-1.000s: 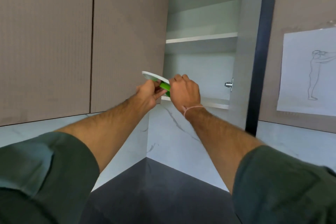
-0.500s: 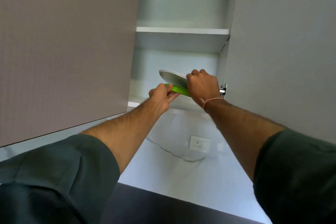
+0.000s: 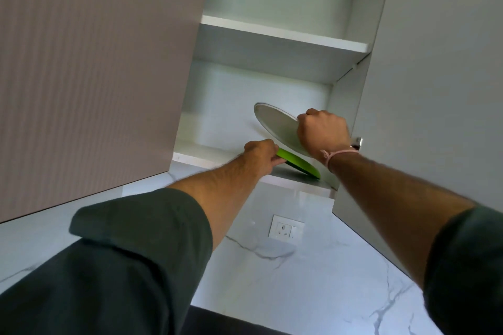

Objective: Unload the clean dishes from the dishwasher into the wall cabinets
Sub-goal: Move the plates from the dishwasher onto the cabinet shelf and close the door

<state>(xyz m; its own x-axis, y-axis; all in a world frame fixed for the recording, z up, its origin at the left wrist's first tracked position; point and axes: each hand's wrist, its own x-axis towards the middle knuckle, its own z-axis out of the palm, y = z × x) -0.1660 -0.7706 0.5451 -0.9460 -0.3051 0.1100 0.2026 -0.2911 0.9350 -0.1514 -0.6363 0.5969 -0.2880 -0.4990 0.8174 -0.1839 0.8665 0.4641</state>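
Two plates inside the open wall cabinet (image 3: 272, 84), over its bottom shelf (image 3: 206, 156): a white plate (image 3: 275, 124) tilted steeply, upper of the two, and a green plate (image 3: 298, 164) below it, slanting down to the right with its low edge at or very near the shelf. Right hand (image 3: 322, 132) closed in a fist over the white plate's right rim; left hand (image 3: 261, 155) pinched on the green plate's left edge, thumb beneath. Half a second before, held pressed together as one stack in front of the shelf; by this moment fanned apart, the white one lifted and tipped up, the green one lowered, both carried deeper into the cabinet, and the view swung closer under it. Hidden: the fingertips of both hands behind the plates, the white plate's lower right part behind the right fist, and whether the green rim actually touched the shelf. Pink string band (image 3: 336, 155) around the right wrist; dark green sleeves (image 3: 136, 253) rolled at both forearms, cut off by the lower border. Upper shelf (image 3: 283, 34) above, bare as far as visible. Closed ribbed cabinet door (image 3: 95, 62) at left, open door panel (image 3: 435, 90) at right with a metal hinge (image 3: 357, 142) just beside the right wrist. Marbled white wall (image 3: 285, 266) below the cabinet, with a white socket (image 3: 285, 230) on it; dark counter barely showing at the bottom edge.
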